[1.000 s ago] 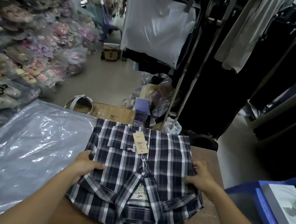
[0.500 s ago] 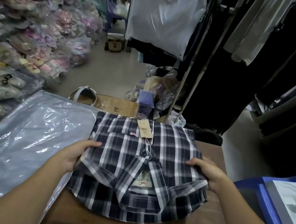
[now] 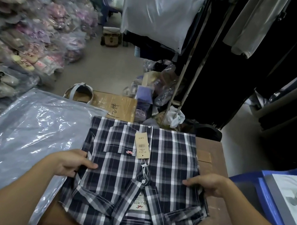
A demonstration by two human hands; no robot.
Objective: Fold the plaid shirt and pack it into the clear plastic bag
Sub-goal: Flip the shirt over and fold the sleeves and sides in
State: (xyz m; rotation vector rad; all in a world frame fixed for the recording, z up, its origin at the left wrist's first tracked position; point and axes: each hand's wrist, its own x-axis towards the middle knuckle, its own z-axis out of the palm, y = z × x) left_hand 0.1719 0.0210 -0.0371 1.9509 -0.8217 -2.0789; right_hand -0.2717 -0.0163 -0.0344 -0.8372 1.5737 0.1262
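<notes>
Head view — what are the hands doing?

— The left hand (image 3: pixel 73 163) grips the left edge of the folded plaid shirt (image 3: pixel 135 176), thumb on top of the cloth and the other fingers curled under the edge. The right hand (image 3: pixel 208 182) does the same on the opposite edge, thumb lying across the fabric, fingers tucked beneath. Both are pinching the shirt's sides.

— And the shirt itself?

— Between the two hands, folded into a rectangle, collar toward the person, a paper hang tag (image 3: pixel 141 145) lying on its chest beyond the hands, just beside the pocket.

— Where is the clear plastic bag (image 3: pixel 24 133)?

— Just outside the left hand, flat and shiny, its near edge passing under that wrist and touching the shirt's left side.

— What do they rest on?

— A brown table (image 3: pixel 211 215), bare and scuffed to the right of the right hand. Further right stands a blue plastic stool (image 3: pixel 280 220) carrying a white box (image 3: pixel 289 200).

— And the room beyond?

— Ahead of the hands, a cardboard box (image 3: pixel 114 106) with a sandal (image 3: pixel 79 93) next to it on a grey floor. Far left, heaps of bagged slippers (image 3: pixel 28 30). Ahead and right, a metal clothes rack (image 3: pixel 191 65) with dark garments and a large plastic cover (image 3: pixel 157 11) hanging.
</notes>
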